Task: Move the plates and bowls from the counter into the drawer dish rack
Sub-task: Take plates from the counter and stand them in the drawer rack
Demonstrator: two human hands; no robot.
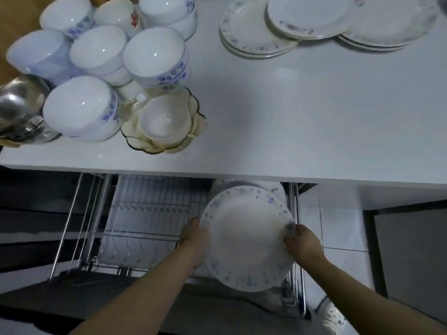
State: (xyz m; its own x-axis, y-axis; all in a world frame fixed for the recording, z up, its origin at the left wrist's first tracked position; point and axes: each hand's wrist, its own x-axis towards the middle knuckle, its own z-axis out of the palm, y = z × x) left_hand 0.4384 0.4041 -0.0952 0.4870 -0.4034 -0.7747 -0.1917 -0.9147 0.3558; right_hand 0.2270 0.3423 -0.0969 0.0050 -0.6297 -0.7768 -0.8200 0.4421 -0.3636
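Note:
I hold a white plate with a blue flower rim (pixel 246 238) over the right end of the wire drawer dish rack (pixel 150 209). My left hand (pixel 193 240) grips its left edge and my right hand (pixel 302 243) grips its right edge. Behind it another plate (pixel 275 187) stands in the rack, mostly hidden under the counter edge. On the white counter (pixel 314 112), stacks of plates (pixel 256 32) lie at the back right. Several upturned white bowls (pixel 154 56) crowd the back left.
An amber glass bowl (pixel 188 139) holding a white cup sits near the counter's front edge. A steel pot (pixel 19 110) stands at the far left. The rack's left slots hold nothing. White floor tiles (pixel 338 228) show to the right of the drawer.

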